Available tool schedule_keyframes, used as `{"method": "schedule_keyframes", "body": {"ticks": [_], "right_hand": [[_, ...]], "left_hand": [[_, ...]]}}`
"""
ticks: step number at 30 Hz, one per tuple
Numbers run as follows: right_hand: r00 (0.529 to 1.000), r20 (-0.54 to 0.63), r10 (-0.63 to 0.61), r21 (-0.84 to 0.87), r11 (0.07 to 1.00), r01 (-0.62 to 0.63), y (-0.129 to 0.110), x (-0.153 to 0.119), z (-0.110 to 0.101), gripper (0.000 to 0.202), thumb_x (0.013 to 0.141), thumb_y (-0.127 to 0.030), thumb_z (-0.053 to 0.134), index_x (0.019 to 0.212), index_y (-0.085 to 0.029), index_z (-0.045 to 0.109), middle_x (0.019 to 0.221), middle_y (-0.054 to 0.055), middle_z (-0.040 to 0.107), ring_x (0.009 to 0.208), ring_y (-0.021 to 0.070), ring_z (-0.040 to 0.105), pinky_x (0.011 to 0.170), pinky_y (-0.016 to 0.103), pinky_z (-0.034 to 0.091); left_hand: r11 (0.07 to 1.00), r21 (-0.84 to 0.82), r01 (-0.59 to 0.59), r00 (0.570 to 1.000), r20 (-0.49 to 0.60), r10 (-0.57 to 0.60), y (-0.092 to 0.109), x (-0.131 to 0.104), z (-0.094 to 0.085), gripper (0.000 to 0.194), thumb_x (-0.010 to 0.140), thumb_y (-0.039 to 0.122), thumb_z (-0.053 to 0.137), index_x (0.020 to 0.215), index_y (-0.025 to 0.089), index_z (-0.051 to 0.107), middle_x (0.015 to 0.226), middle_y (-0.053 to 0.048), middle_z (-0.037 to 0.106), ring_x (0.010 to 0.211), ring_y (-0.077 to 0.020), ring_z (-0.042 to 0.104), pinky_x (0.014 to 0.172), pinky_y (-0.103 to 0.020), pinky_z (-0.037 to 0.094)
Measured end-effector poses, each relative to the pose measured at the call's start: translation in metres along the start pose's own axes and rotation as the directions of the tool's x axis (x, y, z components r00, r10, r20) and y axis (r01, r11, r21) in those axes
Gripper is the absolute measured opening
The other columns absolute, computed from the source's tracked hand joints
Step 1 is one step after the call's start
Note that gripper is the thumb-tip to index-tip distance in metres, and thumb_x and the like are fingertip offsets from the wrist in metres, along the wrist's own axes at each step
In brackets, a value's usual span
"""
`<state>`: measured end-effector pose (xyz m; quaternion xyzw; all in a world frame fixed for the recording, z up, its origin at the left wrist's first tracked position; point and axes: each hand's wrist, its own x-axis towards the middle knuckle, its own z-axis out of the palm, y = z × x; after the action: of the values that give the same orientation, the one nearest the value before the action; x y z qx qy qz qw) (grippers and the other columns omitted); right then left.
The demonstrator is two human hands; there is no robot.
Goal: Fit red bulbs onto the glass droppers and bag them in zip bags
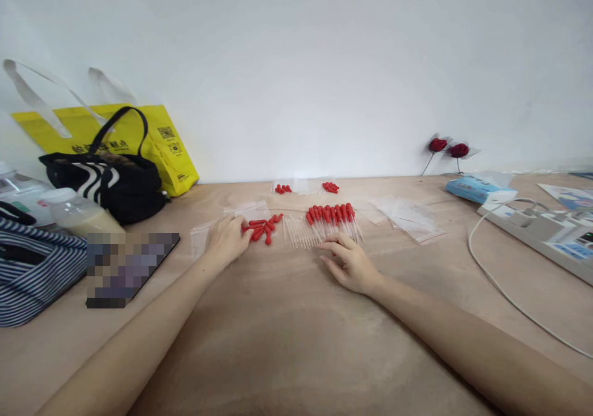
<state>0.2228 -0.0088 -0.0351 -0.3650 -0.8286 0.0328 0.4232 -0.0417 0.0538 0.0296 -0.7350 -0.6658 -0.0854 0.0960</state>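
My left hand [228, 238] rests at the left edge of a loose pile of red pieces [267, 224], its fingertips touching or just over one; its grip is too small to make out. Several thin pale sticks [301, 232] lie side by side in the middle. To their right, red caps [330, 213] sit on the far ends of more sticks. My right hand [347, 261] is at the near ends of those sticks, fingers apart and curved, with nothing seen between them.
Clear plastic bags [410, 215] lie at the right, and one with red pieces [303, 186] is by the wall. At left are a yellow bag [173, 156], a black bag [125, 187], bottles and a pixelated flat object [139, 267]. A power strip [532, 227] and cable are right.
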Motion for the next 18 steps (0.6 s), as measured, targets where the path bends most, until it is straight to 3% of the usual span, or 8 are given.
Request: {"method": "schedule_keyframes", "body": {"ticks": [3,5,8,11,18], "right_hand": [[1.000,0.025,-0.018,-0.002,1.000,0.018,-0.001,0.001,-0.001,0.020,0.079,-0.015,0.047,0.095,-0.019,0.057,0.091,0.007,0.055,0.080,0.0160,0.053,0.069,0.031,0.046],[0.999,0.038,-0.023,-0.005,1.000,0.023,-0.002,0.002,-0.002,0.018,0.079,-0.015,0.047,0.091,-0.019,0.059,0.088,0.007,0.055,0.078,0.0157,0.053,0.068,0.030,0.045],[0.999,0.045,-0.023,-0.008,1.000,0.024,-0.002,0.002,-0.003,0.016,0.079,-0.015,0.047,0.089,-0.019,0.060,0.087,0.007,0.055,0.076,0.0156,0.053,0.068,0.030,0.045],[0.999,0.043,-0.029,-0.010,1.000,0.029,-0.002,0.002,-0.003,0.016,0.079,-0.015,0.047,0.088,-0.019,0.060,0.088,0.007,0.055,0.077,0.0155,0.053,0.067,0.030,0.045],[0.998,0.059,-0.035,-0.006,0.999,0.035,-0.003,0.003,-0.004,0.016,0.078,-0.015,0.047,0.087,-0.018,0.060,0.087,0.007,0.055,0.076,0.0150,0.053,0.067,0.029,0.044]], "left_hand": [[0.986,-0.034,-0.164,0.985,-0.058,0.162,0.020,-0.003,0.001,0.022,0.079,0.033,0.044,0.081,0.019,0.062,0.089,-0.005,0.061,0.089,-0.0212,0.053,0.077,-0.030,0.037],[0.981,-0.039,-0.188,0.981,-0.050,0.186,0.037,-0.003,0.005,0.024,0.079,0.036,0.045,0.079,0.020,0.063,0.088,-0.006,0.061,0.090,-0.0223,0.052,0.080,-0.033,0.035],[0.993,-0.008,-0.118,0.993,-0.027,0.118,0.062,0.004,0.012,0.035,0.077,0.045,0.042,0.079,0.018,0.065,0.092,-0.010,0.061,0.095,-0.0279,0.049,0.082,-0.040,0.031],[0.999,0.023,-0.027,0.999,0.023,0.026,0.080,0.018,0.017,0.038,0.076,0.041,0.042,0.079,0.013,0.067,0.094,-0.017,0.061,0.097,-0.0323,0.048,0.081,-0.043,0.029],[0.995,-0.020,0.094,0.981,0.171,-0.089,0.086,0.043,0.019,0.025,0.068,0.033,0.051,0.076,0.016,0.068,0.089,-0.015,0.066,0.091,-0.0311,0.055,0.082,-0.043,0.029]]}}
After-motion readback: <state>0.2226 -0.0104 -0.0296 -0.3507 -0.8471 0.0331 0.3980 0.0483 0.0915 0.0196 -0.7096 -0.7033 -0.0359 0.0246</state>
